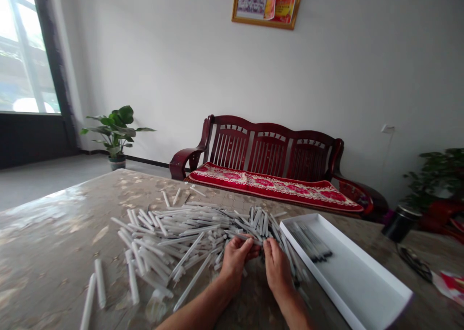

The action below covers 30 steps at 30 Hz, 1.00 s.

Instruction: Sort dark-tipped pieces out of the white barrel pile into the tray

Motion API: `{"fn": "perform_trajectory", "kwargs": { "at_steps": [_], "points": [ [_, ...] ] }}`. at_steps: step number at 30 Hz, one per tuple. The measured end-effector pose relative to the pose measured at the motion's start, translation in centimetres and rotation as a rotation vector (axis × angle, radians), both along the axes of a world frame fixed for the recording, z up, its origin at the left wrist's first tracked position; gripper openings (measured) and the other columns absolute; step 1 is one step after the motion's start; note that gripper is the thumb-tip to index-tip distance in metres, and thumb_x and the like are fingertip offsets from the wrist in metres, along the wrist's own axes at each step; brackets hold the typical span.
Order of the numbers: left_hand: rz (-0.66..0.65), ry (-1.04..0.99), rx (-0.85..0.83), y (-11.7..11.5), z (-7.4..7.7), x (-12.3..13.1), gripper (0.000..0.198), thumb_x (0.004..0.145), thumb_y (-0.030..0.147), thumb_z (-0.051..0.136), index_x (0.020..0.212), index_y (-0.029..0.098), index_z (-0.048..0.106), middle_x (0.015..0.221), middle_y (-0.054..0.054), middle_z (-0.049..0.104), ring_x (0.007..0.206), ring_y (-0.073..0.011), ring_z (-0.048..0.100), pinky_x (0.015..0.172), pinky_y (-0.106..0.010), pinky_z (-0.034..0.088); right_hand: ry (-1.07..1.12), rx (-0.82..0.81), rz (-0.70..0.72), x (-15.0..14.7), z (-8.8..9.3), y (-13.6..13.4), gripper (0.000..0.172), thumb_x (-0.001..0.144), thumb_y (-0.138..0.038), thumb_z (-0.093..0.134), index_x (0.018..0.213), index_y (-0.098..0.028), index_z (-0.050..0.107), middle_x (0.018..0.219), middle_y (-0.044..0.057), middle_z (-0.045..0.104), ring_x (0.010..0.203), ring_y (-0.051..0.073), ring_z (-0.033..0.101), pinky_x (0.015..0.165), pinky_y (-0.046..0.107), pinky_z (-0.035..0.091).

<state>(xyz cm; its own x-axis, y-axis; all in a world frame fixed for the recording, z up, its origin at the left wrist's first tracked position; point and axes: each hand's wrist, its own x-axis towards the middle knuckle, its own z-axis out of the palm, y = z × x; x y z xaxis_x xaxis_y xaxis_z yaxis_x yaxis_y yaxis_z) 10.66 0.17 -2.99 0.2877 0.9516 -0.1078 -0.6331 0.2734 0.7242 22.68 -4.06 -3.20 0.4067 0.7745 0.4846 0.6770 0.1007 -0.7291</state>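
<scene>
White tubes [237, 235] between hands [235, 262] [277, 270] partly hidden by fingers [249, 243]

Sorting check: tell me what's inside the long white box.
The long white box holds a bundle of slim dark-tipped sticks, lying together towards its far end. The box floor beneath the bundle is covered, and the lower sticks are hidden by those on top.

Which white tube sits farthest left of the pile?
The white tube at bottom left: it lies apart from the pile and runs off the picture's lower edge.
</scene>
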Motion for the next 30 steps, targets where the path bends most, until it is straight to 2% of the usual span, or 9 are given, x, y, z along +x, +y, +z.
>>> {"fn": "perform_trajectory", "kwargs": {
  "at_steps": [3,7,9,13,15,19,21,25,30],
  "points": [
    [0.007,0.011,0.001,0.11,-0.02,-0.05,0.046,0.046,0.041,0.091,0.076,0.015,0.067,0.065,-0.003,0.072,0.060,-0.0174,0.069,0.058,-0.026,0.056,0.024,-0.046,0.038,-0.05,0.48,-0.36,0.041,0.093,-0.053,0.035,0.078,-0.025,0.061,0.067,0.003,0.066,0.062,0.020,0.062,0.058,0.030,0.046],
    [0.020,0.027,0.007,0.14,0.09,-0.23,0.046,0.047,0.042,0.090,0.077,0.015,0.067,0.065,-0.002,0.072,0.061,-0.0181,0.070,0.060,-0.026,0.056,0.056,-0.018,0.112,-0.16,0.91,-0.78,0.031,0.092,-0.048,0.043,0.090,-0.023,0.061,0.083,0.003,0.069,0.078,0.019,0.065,0.068,0.028,0.049],
    [0.004,0.038,0.014,0.07,0.11,-0.23,0.046,0.047,0.042,0.090,0.077,0.015,0.067,0.064,-0.003,0.072,0.061,-0.0179,0.070,0.060,-0.026,0.056,0.037,-0.021,0.114,-0.05,0.82,-0.78,0.030,0.090,-0.048,0.045,0.085,-0.023,0.060,0.078,0.002,0.067,0.074,0.019,0.063,0.067,0.027,0.049],
    [-0.018,0.044,0.021,-0.08,0.14,-0.10,0.047,0.045,0.043,0.091,0.074,0.014,0.067,0.061,-0.003,0.071,0.056,-0.0161,0.068,0.056,-0.025,0.055,0.041,-0.106,0.094,0.36,0.52,-0.72,0.041,0.093,-0.053,0.037,0.075,-0.024,0.059,0.067,0.002,0.065,0.065,0.020,0.061,0.061,0.029,0.046],
    [-0.015,0.035,0.015,-0.09,0.22,-0.10,0.048,0.045,0.043,0.091,0.074,0.014,0.067,0.061,-0.002,0.071,0.056,-0.0157,0.068,0.056,-0.024,0.054,0.066,-0.113,0.114,0.45,0.53,-0.84,0.042,0.094,-0.053,0.035,0.079,-0.023,0.061,0.072,0.003,0.067,0.068,0.020,0.063,0.063,0.029,0.047],
    [-0.011,0.028,0.009,-0.04,0.35,-0.20,0.046,0.046,0.042,0.091,0.075,0.014,0.067,0.062,-0.002,0.072,0.058,-0.0160,0.069,0.057,-0.024,0.055,0.045,-0.061,0.169,0.33,0.58,-1.08,0.031,0.092,-0.048,0.043,0.090,-0.023,0.061,0.082,0.003,0.068,0.073,0.019,0.063,0.066,0.027,0.048],
    [-0.018,0.031,0.009,-0.03,0.33,-0.19,0.046,0.046,0.041,0.091,0.074,0.014,0.067,0.062,-0.002,0.071,0.058,-0.0162,0.069,0.057,-0.024,0.055,0.016,-0.068,0.155,0.28,0.49,-1.03,0.031,0.092,-0.048,0.043,0.082,-0.024,0.059,0.076,0.002,0.066,0.069,0.019,0.061,0.063,0.028,0.046],
    [-0.020,0.035,0.006,-0.05,0.27,-0.12,0.048,0.045,0.043,0.091,0.074,0.014,0.067,0.061,-0.002,0.071,0.056,-0.0157,0.067,0.055,-0.024,0.054,0.034,-0.124,0.123,0.32,0.42,-0.88,0.042,0.095,-0.052,0.034,0.073,-0.024,0.057,0.065,0.001,0.062,0.064,0.019,0.060,0.060,0.029,0.044],
    [-0.017,0.036,0.010,-0.14,0.41,-0.20,0.047,0.046,0.043,0.091,0.075,0.014,0.068,0.063,-0.002,0.071,0.058,-0.0153,0.068,0.056,-0.023,0.053,0.044,-0.052,0.145,0.34,0.56,-0.88,0.032,0.092,-0.050,0.043,0.090,-0.023,0.060,0.082,0.003,0.068,0.076,0.019,0.063,0.068,0.028,0.048]
  ]
}}
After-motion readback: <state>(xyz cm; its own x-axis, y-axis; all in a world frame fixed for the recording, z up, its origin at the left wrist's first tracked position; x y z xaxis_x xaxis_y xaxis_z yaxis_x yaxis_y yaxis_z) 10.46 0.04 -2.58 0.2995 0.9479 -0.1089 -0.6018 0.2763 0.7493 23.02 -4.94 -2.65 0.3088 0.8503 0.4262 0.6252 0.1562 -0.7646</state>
